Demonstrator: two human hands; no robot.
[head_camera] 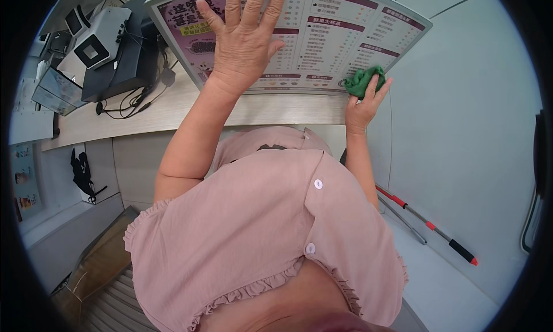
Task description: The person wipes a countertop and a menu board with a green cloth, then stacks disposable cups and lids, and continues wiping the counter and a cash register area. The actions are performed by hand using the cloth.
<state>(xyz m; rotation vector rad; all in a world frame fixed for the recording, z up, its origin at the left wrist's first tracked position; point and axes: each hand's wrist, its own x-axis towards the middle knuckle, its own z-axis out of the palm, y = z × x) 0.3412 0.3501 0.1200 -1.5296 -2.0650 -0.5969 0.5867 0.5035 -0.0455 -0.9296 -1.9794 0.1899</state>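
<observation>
A framed menu board (298,51) bearing printed writing stands tilted at the back of the counter, its lower edge at the wooden top. My left hand (242,38) lies flat against its face, left of the middle, with fingers spread. In my right hand (363,111) is a crumpled green cloth (362,82), pressed to the lower right corner of the board. The upper edge of the board and my left fingertips are partly cut off by the top of the picture.
Left of the board, a white device with a small screen (97,40) sits on a black box (125,59). Loose black cables (134,105) trail over the wooden counter (276,111). Red-and-black poles (436,230) lean at the right by a pale wall (462,116).
</observation>
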